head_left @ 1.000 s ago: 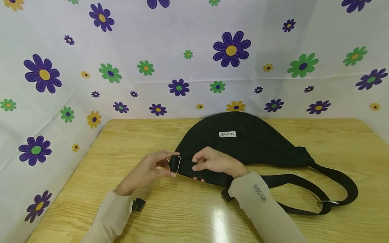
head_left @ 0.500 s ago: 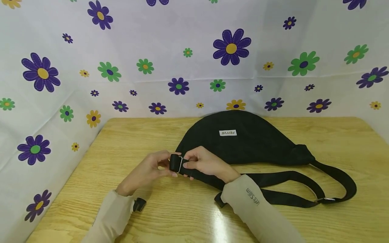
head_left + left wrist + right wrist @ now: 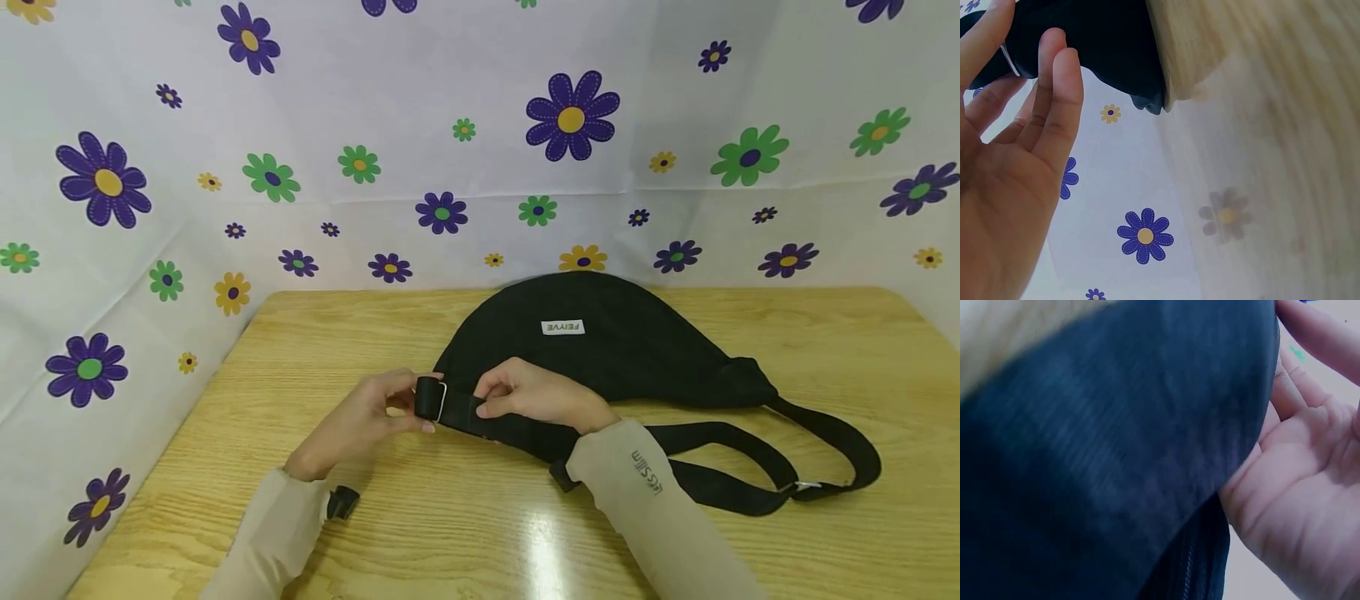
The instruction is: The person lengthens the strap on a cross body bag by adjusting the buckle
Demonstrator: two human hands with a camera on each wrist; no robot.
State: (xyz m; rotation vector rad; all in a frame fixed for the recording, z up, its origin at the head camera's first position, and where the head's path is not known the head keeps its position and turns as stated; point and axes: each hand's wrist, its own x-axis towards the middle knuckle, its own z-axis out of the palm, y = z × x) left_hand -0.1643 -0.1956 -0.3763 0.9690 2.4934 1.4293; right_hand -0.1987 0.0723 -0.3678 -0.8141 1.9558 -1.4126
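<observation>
A black sling bag (image 3: 622,350) with a white label lies on the table, its curved side away from me. At its left end, my left hand (image 3: 356,429) pinches the folded black strap loop (image 3: 428,398) beside a thin metal slider (image 3: 442,402) between thumb and fingers. Just right of the slider, my right hand (image 3: 543,398) pinches the strap (image 3: 459,412), thumb on top and the other fingers beneath, partly hidden. The right wrist view is filled by the wide dark strap (image 3: 1116,444). In the left wrist view the slider (image 3: 1010,59) shows between the fingers.
On the wooden table (image 3: 420,533), another strap length (image 3: 750,496) with a second metal slider (image 3: 807,485) loops at the right. A black strap end (image 3: 562,477) shows by the right cuff. A flower-patterned white cloth (image 3: 420,100) stands behind and to the left.
My right hand first slid left along the strap up to the slider, then moved back right. My left hand stays at the loop; the looped strap at right shifted slightly.
</observation>
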